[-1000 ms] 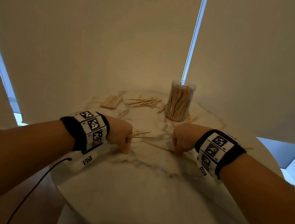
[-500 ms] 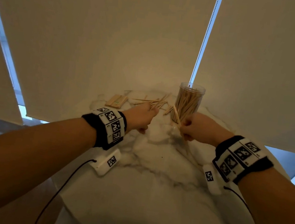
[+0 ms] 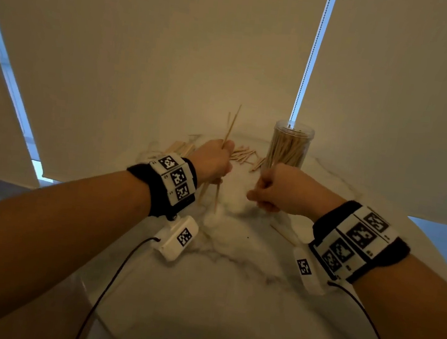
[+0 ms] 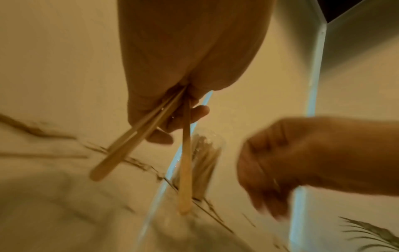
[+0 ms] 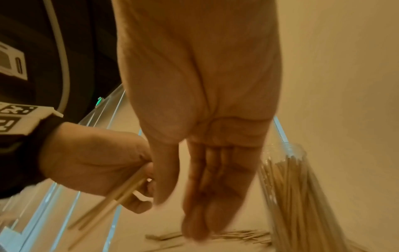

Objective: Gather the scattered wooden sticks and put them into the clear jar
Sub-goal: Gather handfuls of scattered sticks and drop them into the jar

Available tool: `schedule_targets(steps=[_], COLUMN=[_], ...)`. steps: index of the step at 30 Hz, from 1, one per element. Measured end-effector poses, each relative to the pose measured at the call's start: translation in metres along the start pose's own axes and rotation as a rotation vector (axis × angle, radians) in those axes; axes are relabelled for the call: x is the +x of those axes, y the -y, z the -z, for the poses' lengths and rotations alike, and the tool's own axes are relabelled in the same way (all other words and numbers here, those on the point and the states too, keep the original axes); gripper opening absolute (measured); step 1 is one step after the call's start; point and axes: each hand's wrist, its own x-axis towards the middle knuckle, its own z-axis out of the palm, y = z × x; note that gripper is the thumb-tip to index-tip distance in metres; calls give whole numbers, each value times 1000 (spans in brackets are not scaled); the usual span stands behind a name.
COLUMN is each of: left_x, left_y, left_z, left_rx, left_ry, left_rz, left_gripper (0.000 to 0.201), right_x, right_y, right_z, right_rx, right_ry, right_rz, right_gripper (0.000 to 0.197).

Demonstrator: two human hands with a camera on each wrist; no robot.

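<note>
Wooden sticks [image 3: 228,134] clenched in left hand [image 3: 213,161], left of clear jar [image 3: 288,145]; right hand [image 3: 276,190] empty, fingers loose. Align tips, lift over rim, drop vertically.

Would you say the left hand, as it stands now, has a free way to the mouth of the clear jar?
Probably yes: the left hand grips its sticks upright beside the clear jar, whose mouth is uncovered; the right hand sits lower.

You're in what looks like a home: a round marble table [image 3: 229,296] fills the lower frame, cream roller blinds [image 3: 145,61] with a bead chain [image 3: 311,53] cover windows across the top, and plant leaves [image 4: 371,233] show at lower right.
</note>
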Motion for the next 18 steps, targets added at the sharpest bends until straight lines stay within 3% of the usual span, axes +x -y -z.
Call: schedule_targets(steps=[4,7,9,12,14,18], left_x=[17,29,32,32,29,29], left_y=[12,27,36,49,57,66], left_z=[52,93,110,118,116,114], left_rx=[-5,308,608,1053,1273,1274], left_ry=[33,72,86,113,168,213], left_rz=[85,85,109,197,286,333], left_gripper=[25,25,30,44,48,31], right_x=[-1,-2,0,6,8,11], right_y=[-23,-30,-31,-33,-31,-32], right_z=[-5,-9,-10,-11,-13,-15], right_rx=[-200,-317,-380,-342,-370,-395], right_ry=[136,211,264,324,346,250], right_rz=[-155,-239,-278,-293,-285,-287], right_gripper=[21,15,22,8,10,19])
